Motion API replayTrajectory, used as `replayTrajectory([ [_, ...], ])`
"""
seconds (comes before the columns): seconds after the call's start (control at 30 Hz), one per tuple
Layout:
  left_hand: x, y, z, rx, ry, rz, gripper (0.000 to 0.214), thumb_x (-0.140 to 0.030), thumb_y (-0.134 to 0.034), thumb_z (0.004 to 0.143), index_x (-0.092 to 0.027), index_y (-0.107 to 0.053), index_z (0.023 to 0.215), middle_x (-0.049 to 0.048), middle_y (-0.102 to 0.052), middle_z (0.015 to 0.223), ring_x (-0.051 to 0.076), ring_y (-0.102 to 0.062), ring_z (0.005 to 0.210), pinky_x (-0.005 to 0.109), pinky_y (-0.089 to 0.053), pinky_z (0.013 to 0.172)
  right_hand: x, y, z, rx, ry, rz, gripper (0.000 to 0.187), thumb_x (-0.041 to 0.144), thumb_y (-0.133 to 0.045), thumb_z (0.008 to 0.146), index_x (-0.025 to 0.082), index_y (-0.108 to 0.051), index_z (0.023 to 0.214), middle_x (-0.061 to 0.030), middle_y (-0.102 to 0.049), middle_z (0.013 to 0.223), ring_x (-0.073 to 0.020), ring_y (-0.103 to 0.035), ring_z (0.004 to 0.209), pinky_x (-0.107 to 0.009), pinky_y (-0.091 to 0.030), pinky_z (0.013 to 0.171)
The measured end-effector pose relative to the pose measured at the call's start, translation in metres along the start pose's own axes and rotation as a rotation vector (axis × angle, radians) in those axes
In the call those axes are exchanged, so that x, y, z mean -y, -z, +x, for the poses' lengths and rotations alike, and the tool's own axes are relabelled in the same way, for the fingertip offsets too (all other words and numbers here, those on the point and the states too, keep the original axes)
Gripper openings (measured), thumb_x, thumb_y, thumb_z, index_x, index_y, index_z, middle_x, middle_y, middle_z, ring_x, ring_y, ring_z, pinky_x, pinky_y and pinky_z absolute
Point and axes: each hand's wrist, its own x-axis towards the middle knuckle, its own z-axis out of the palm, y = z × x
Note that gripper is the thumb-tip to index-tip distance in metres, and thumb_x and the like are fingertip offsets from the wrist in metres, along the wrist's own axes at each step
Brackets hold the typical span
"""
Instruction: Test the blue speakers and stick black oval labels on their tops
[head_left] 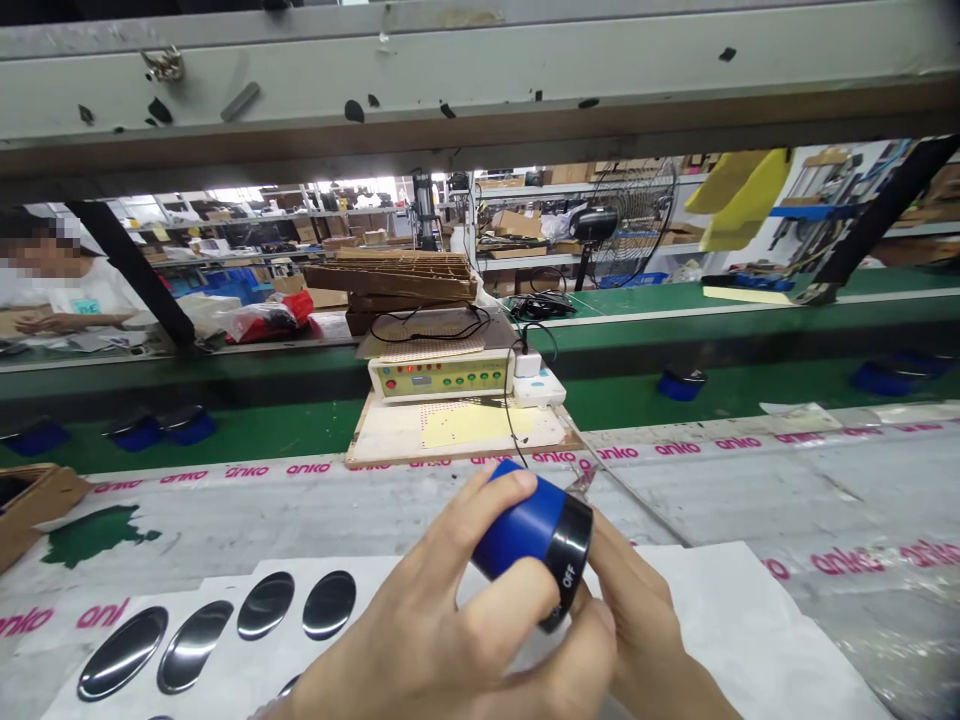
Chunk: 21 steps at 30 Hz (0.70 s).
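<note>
A blue cylindrical device (pixel 525 530) with a black ring marked "OFF" is held above the surface (pixel 750 500), tilted, with the left hand (pixel 457 620) wrapped around its blue body and the right hand (pixel 637 610) closed on the black end. Just left lies a white sheet (pixel 225 650) carrying glossy black ovals (pixel 262 605). Farther off, a test box (pixel 439 378) with red and green lights stands on a board (pixel 457 430), beside the green conveyor belt (pixel 750 385). A person (pixel 67 290) sits beyond.

Free bench rt; tester box (pixel 439 378) ahead; oval stickers (pixel 225 625) left
</note>
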Motion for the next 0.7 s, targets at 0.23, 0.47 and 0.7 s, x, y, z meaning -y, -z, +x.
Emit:
replayTrajectory([
  [0.23,0.006,-0.003,0.000,-0.055,0.086,0.005,0.025,0.004,-0.061,0.075,-0.017,-0.065,0.089,0.0045,-0.042,0.093,0.020,-0.055,0.103,0.044,-0.052,0.099,-0.006,-0.002,0.000,0.032,0.120,-0.032,0.022,0.007,-0.045,0.090,0.019,-0.056,0.104,-0.0040,-0.059,0.076,-0.0182,-0.062,0.073,-0.026,-0.053,0.064],
  [0.47,0.005,-0.002,-0.003,-0.125,0.116,-0.127,0.019,0.003,-0.062,0.074,-0.015,-0.058,0.079,0.0040,-0.041,0.100,0.015,-0.053,0.098,0.046,-0.046,0.105,-0.004,-0.001,0.001,-0.023,0.141,-0.087,0.018,0.009,-0.042,0.093,0.018,-0.057,0.098,-0.0033,-0.057,0.068,-0.0176,-0.061,0.068,-0.026,-0.049,0.058],
  [0.7,0.019,-0.003,-0.012,0.238,0.444,-0.290,0.071,-0.019,-0.071,0.076,-0.021,-0.035,0.136,0.0104,-0.048,0.124,0.023,-0.051,0.117,0.034,-0.051,0.095,-0.002,0.005,-0.001,0.170,0.220,-0.219,0.020,0.014,-0.041,0.096,0.015,-0.058,0.086,-0.0011,-0.051,0.061,-0.0129,-0.047,0.050,-0.025,-0.034,0.044],
])
